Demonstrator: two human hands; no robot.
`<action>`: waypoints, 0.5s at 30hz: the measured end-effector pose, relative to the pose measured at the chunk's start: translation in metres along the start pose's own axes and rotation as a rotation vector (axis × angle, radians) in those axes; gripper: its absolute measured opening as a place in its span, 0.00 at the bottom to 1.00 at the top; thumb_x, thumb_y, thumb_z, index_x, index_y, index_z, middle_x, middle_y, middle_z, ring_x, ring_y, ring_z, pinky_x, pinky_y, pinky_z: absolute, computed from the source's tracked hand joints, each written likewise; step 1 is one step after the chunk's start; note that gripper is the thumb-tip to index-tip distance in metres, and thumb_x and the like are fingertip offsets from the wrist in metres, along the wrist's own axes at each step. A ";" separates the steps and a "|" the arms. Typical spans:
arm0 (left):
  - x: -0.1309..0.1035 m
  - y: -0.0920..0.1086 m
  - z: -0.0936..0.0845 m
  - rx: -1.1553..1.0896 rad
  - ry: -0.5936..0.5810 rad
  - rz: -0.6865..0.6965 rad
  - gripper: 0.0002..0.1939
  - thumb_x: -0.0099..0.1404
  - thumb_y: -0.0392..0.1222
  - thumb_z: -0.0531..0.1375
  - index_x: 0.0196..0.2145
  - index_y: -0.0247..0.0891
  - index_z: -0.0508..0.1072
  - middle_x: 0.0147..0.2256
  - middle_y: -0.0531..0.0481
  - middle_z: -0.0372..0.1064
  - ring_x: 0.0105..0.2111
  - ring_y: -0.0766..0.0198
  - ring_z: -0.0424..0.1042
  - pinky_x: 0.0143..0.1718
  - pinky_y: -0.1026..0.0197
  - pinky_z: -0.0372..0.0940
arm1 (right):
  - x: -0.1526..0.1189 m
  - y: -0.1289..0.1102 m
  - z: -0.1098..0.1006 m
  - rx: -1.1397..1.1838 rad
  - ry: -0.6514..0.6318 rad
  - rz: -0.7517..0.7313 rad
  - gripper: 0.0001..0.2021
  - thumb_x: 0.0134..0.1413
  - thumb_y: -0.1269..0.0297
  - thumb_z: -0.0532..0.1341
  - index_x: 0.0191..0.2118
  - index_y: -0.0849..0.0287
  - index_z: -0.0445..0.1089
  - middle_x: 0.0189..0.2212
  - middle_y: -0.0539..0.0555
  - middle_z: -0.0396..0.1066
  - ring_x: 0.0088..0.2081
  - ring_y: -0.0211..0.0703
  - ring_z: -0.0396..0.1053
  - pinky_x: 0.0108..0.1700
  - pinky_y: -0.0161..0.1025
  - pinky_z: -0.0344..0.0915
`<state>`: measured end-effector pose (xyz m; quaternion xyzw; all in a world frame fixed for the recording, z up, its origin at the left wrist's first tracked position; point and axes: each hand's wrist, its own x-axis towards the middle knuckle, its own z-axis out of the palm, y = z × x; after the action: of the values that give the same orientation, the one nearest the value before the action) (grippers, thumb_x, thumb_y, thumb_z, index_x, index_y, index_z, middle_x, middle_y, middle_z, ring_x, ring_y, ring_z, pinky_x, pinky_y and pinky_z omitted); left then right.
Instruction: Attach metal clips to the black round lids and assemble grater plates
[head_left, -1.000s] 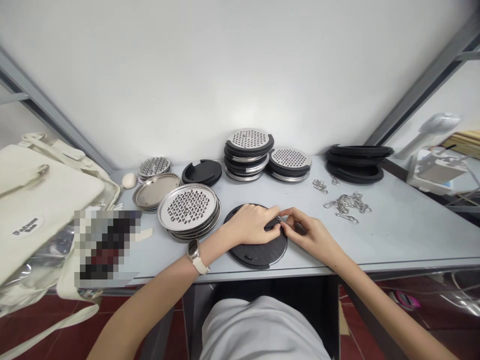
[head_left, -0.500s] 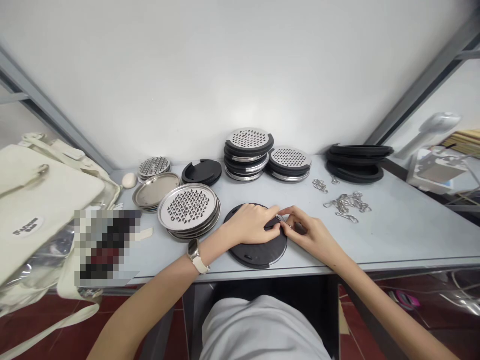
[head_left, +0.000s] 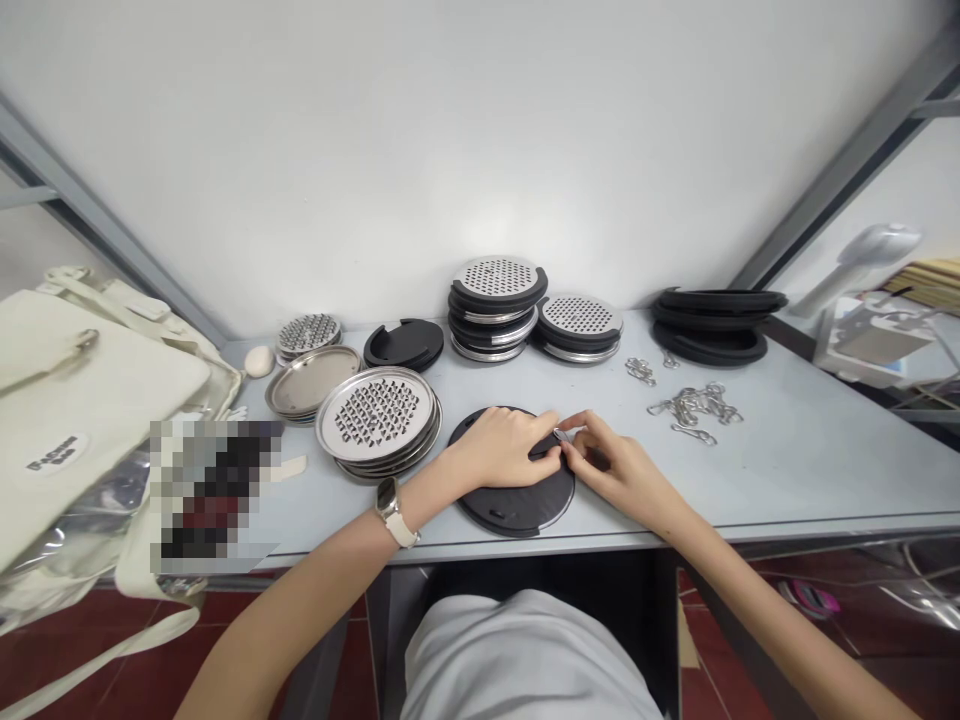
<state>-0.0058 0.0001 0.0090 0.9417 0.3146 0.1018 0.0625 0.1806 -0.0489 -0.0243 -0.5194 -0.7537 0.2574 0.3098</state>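
A round black disc (head_left: 517, 505) lies flat near the table's front edge. Over its upper part rests my left hand (head_left: 510, 448), wearing a watch at the wrist, with thumb and forefinger closed on the disc near its right rim. My right hand (head_left: 611, 465) pinches a small metal clip (head_left: 562, 435) between thumb and forefinger at that same rim. Whether the clip passes through the disc is too small to tell. Several similar metal clips (head_left: 697, 405) lie in a loose heap to the right.
Perforated metal discs (head_left: 379, 412) are stacked at left. Behind stand piles of grater discs with black rims (head_left: 499, 278) and, at right, black rings (head_left: 712, 345). A cream bag (head_left: 90, 390) covers the left end; a grey table (head_left: 795, 450) edge runs in front.
My right hand has shifted very slightly at the clip. My left hand and the black disc look unmoved.
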 end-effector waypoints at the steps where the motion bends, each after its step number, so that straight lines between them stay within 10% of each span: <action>1: 0.000 0.000 0.000 0.002 0.002 0.001 0.10 0.65 0.46 0.51 0.41 0.40 0.64 0.31 0.50 0.73 0.31 0.57 0.73 0.31 0.60 0.62 | 0.000 0.000 0.000 -0.001 -0.008 -0.002 0.09 0.61 0.61 0.51 0.46 0.56 0.59 0.20 0.44 0.59 0.22 0.37 0.59 0.28 0.34 0.58; 15: 0.000 0.001 0.000 0.030 0.001 -0.003 0.10 0.65 0.47 0.50 0.40 0.40 0.64 0.31 0.50 0.73 0.31 0.57 0.74 0.30 0.59 0.62 | 0.001 -0.005 0.001 0.031 -0.052 -0.006 0.07 0.61 0.64 0.48 0.44 0.55 0.55 0.21 0.45 0.61 0.22 0.39 0.59 0.27 0.34 0.58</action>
<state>-0.0052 -0.0001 0.0096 0.9420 0.3175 0.0972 0.0484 0.1767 -0.0501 -0.0215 -0.5056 -0.7588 0.2816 0.2988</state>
